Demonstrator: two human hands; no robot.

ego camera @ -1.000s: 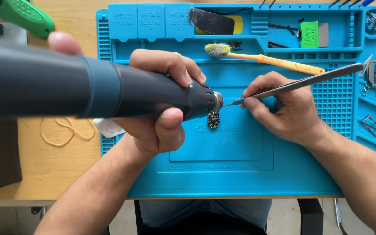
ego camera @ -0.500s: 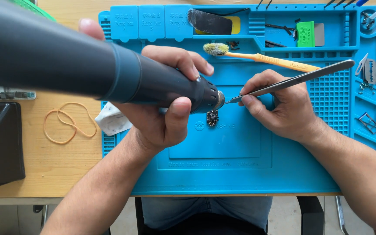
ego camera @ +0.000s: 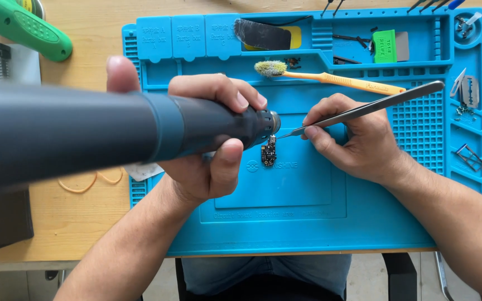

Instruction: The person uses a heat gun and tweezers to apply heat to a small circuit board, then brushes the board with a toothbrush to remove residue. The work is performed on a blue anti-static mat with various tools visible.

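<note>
Small dark circuit board (ego camera: pixel 268 151) lay flat at frame centre; grey hot-air gun (ego camera: pixel 112 131) nozzle above it, tweezers (ego camera: pixel 364 108) tip beside.

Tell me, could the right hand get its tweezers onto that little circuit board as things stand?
Probably yes: the right hand holds the tweezers with tips just beside the circuit board, nothing between.

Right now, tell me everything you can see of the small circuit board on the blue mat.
The small circuit board is dark, narrow and irregular, with tiny metallic components on top. It lies flat, long side running away from the person, on the blue mat near its middle. The hot-air tool's nozzle hangs just above it; the tweezers' tip points at its upper end, contact unclear.
</note>
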